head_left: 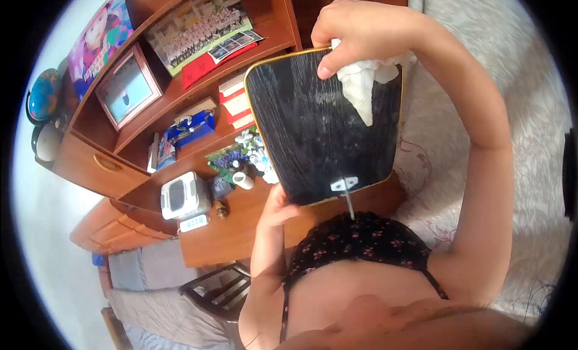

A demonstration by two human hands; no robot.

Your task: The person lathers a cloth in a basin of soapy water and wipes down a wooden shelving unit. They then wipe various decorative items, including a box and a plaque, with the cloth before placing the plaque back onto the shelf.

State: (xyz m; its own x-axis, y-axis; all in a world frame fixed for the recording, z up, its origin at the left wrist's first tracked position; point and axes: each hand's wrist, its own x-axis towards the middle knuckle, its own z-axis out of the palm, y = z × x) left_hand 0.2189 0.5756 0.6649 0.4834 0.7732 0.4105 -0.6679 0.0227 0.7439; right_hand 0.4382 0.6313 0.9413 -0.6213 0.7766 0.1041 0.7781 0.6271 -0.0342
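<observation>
A black wood-grained panel (pixel 325 127) with rounded corners and a thin gold rim is held up in front of my chest. It looks like the back of a stand mirror; its other face is hidden. Near its lower edge sits a pale metal bracket (pixel 344 184) with a thin rod (pixel 350 206) sticking out. My left hand (pixel 279 210) grips the lower left corner, most fingers out of sight behind it. At the top edge, my right hand (pixel 355 37) is closed on a crumpled white cloth (pixel 360 91), which drapes over the panel's dark surface.
A wooden desk (pixel 241 241) with shelves stands to the left. On it are a white box (pixel 183 196), a power strip (pixel 194 223) and artificial flowers (pixel 256 151). Above are a picture frame (pixel 128 88) and a globe (pixel 45 96). A dark chair (pixel 220 290) stands below; patterned fabric (pixel 500 25) covers the right.
</observation>
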